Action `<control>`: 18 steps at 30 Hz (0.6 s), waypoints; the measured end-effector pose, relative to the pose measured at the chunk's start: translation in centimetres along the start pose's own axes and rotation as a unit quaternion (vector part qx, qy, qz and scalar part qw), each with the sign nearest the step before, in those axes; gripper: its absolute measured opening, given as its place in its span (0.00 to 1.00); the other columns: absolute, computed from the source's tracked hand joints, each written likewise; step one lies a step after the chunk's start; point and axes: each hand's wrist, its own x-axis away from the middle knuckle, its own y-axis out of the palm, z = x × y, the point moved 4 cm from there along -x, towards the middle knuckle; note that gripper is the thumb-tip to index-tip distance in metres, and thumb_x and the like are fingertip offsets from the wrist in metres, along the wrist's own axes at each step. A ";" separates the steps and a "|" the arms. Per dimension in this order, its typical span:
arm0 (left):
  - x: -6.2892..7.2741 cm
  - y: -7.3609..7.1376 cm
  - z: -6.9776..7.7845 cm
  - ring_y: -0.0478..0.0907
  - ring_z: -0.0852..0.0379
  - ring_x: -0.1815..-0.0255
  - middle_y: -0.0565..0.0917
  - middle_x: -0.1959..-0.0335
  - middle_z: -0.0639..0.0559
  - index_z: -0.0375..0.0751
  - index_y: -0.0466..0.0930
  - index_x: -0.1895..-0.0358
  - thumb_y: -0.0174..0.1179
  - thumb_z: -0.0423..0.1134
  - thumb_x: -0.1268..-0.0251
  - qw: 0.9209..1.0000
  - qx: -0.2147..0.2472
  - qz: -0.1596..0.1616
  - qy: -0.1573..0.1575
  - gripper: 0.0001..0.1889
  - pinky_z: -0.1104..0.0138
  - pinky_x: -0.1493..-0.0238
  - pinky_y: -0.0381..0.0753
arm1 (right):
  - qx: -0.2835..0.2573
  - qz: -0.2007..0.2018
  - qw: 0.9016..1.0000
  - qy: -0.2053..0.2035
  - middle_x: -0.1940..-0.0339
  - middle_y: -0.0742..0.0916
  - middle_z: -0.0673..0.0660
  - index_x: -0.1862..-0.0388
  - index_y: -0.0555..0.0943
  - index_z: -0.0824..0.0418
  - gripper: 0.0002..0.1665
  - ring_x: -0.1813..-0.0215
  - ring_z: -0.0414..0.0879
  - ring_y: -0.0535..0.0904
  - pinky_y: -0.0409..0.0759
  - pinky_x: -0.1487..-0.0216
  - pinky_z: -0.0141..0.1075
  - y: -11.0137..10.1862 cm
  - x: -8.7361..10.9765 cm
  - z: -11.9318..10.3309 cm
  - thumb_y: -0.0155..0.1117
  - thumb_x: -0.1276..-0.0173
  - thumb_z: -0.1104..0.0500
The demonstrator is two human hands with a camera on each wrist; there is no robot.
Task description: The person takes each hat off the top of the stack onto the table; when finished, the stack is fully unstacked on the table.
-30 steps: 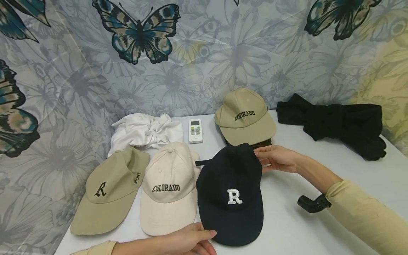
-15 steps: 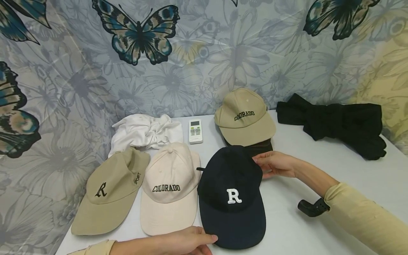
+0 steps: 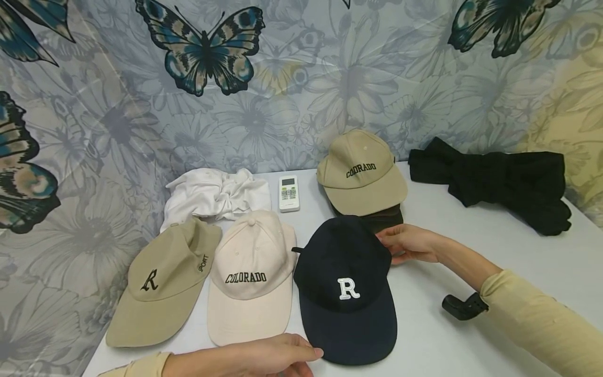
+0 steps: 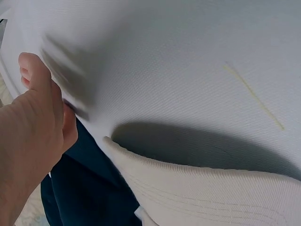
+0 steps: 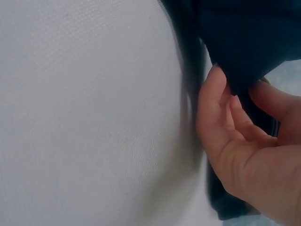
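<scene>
A navy baseball cap (image 3: 348,267) with a white letter R lies on the white table, its brim toward me. At the near left edge of that brim, my left hand (image 3: 278,356) pinches it with thumb and fingers. My right hand (image 3: 412,243) holds the cap's rear right edge; in the right wrist view the fingers (image 5: 214,108) and thumb close on the dark fabric. Just left of it lies a cream cap (image 3: 249,283) lettered COLORADO. Farther left is a khaki cap (image 3: 162,283) with a black R.
Behind the navy cap, a tan COLORADO cap (image 3: 363,173) sits on top of a dark brown one (image 3: 388,220). A white remote control (image 3: 289,193) and a bunched white cloth (image 3: 216,193) lie at the back left. Black fabric (image 3: 494,180) lies at the back right.
The navy cap has shifted slightly to the right and toward me, and more of the brown cap behind shows. My right hand moved a little nearer with it; the left barely moved.
</scene>
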 end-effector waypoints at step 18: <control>0.4 -1.1 1.1 0.78 0.60 0.69 0.81 0.69 0.50 0.37 0.72 0.51 0.50 0.42 0.27 0.997 0.062 -0.039 0.037 0.11 0.69 0.66 0.78 | 0.005 0.010 1.000 -0.001 0.57 0.79 0.60 0.37 0.66 0.73 0.25 0.59 0.48 0.78 0.82 0.55 0.41 -1.4 0.8 0.4 0.54 0.26 0.59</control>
